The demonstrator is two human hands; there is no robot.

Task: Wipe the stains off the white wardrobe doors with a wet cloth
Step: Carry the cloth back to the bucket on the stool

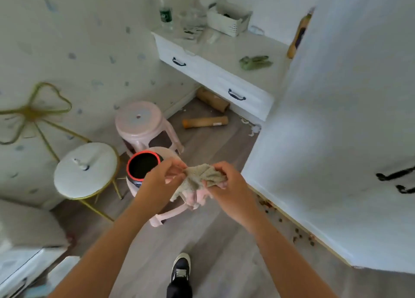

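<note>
Well, both hands are up in front of the person, over the nearer pink plastic stool (157, 219). The left hand (160, 178) pinches one end of the beige cloth (201, 175) between thumb and curled fingers. The right hand (228, 181) has the other end bunched in its curled fingers. The cloth is drawn between them, crumpled, and a loose corner hangs down below the hands. It is held in the air, well apart from the white wardrobe door (336, 140), which stands to the right.

That door has black handles (395, 175) near the right edge of the view. Brown specks (299, 236) lie on the floor along its bottom edge.

Just left of the left hand, a black container with a red rim (141, 166) sits on the same stool, open at the top. A second pink stool (142, 123) stands behind it, nearer the patterned wall. To the left is a round white padded stool (86, 169) on thin gold legs.

Farther back, a white dresser (215, 75) with two dark-handled drawers runs up to the wardrobe. On its top stand a green-labelled bottle (166, 14) and a white basket (228, 18), and a crumpled green thing (254, 62) lies there too; I cannot tell what it is. A cardboard tube (205, 121) lies on the grey wooden floor (213, 241) under the dresser's edge. One dark shoe with a pale toe (180, 268) shows at the bottom.
</note>
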